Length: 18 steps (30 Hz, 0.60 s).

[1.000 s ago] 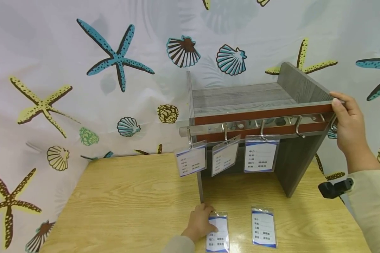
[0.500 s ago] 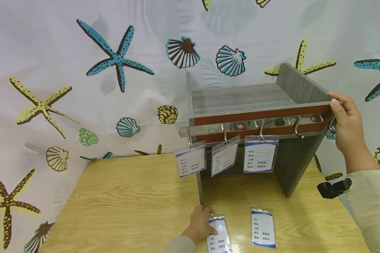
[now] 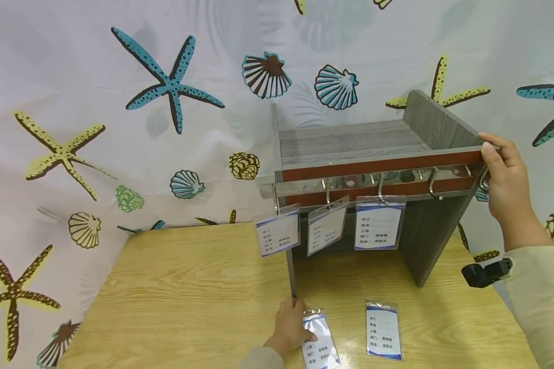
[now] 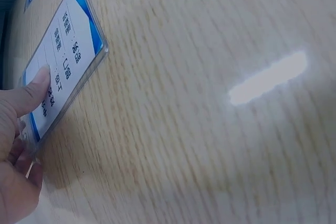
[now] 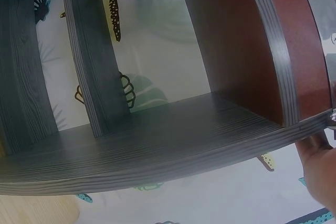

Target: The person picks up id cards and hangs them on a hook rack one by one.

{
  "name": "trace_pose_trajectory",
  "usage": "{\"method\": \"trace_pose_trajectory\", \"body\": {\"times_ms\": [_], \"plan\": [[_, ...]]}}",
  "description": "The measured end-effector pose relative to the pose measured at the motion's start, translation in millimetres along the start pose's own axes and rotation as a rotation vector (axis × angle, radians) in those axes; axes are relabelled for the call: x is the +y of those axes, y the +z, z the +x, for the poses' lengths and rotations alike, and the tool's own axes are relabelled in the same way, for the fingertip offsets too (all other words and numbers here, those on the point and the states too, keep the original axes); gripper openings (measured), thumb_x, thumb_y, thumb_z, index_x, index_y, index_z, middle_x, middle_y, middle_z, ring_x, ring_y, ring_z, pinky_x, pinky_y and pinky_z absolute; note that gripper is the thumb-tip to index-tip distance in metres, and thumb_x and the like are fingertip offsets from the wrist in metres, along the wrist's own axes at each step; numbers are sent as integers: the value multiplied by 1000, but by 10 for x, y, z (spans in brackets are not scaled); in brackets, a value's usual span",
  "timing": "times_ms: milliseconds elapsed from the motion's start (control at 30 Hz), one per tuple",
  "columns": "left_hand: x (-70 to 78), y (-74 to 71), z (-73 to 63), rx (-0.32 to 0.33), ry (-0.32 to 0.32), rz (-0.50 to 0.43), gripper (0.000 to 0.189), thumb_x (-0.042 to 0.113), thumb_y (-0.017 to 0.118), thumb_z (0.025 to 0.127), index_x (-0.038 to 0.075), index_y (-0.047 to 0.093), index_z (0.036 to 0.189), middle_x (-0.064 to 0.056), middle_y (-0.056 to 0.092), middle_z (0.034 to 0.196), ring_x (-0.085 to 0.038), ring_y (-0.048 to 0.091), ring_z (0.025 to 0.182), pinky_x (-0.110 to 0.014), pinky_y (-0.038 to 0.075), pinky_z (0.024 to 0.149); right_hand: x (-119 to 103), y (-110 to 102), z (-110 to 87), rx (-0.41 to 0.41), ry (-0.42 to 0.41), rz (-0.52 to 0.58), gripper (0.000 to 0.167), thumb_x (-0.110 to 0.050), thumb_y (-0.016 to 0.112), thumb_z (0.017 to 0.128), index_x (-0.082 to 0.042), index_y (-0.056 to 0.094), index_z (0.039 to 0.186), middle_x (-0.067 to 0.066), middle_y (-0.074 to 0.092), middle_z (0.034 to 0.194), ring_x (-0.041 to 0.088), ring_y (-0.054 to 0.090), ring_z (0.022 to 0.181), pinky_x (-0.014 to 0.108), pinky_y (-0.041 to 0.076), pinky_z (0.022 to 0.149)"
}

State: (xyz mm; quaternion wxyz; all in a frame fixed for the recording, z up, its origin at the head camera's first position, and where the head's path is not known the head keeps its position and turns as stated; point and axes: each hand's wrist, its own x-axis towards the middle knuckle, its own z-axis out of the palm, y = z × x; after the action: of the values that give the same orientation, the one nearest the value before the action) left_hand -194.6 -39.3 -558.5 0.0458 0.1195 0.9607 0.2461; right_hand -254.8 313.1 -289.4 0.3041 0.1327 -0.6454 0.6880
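Note:
A plastic-sleeved ID badge (image 3: 322, 342) lies low on the table under my left hand (image 3: 288, 328). In the left wrist view the thumb presses on the badge face, fingers curled beneath its end, so the hand pinches it. My right hand (image 3: 509, 177) grips the upper right corner of a grey wooden shelf (image 3: 351, 141), thumb on its front edge. A metal hook rail (image 3: 397, 179) crosses the shelf's front. From its left hooks hang a left badge (image 3: 278, 230), a middle badge (image 3: 328, 228) and a right badge (image 3: 380, 224).
Another badge (image 3: 383, 330) lies flat on the wooden table (image 3: 189, 297), right of the pinched one. Two hooks at the rail's right carry no badge; one hook (image 3: 435, 185) is beside the right badge. A shell-and-starfish curtain (image 3: 143, 148) hangs behind.
The pinched badge has turned slightly, its lower end swinging to the right. My left hand stays near the shelf's left foot, and my right hand keeps its grip on the shelf.

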Motion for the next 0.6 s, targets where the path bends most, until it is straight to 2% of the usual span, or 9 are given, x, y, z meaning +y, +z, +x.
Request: {"method": "trace_pose_trajectory", "body": {"times_ms": [233,333,400,600], "plan": [[-67,-23,-26,-57,1,-262,59,17,80,52,1,48,98,-9,46,96,-29,50,89,-39,43,79,-9,9,7,-4,4,14,28,-17,46,90,-11,53,116,1,49,96,9,46,90,16,35,76],[-84,-52,-34,-36,29,-325,51,11,77,57,1,49,98,-11,49,94,-28,51,86,-40,44,76,-6,9,3,-1,7,9,28,-17,46,89,-11,53,116,1,49,96,9,46,90,16,35,76],[-87,-69,-34,2,53,-337,44,7,75,61,1,50,96,-12,52,90,-27,53,82,-39,45,73,-1,10,5,0,7,6,28,-18,47,89,-11,53,116,1,49,96,9,46,90,16,35,76],[-27,-135,-45,56,50,-436,32,0,66,69,2,54,99,-16,59,92,-26,56,81,-34,47,67,6,0,3,1,7,-6,29,-19,47,89,-11,52,116,1,48,95,9,46,90,16,35,75]]}}
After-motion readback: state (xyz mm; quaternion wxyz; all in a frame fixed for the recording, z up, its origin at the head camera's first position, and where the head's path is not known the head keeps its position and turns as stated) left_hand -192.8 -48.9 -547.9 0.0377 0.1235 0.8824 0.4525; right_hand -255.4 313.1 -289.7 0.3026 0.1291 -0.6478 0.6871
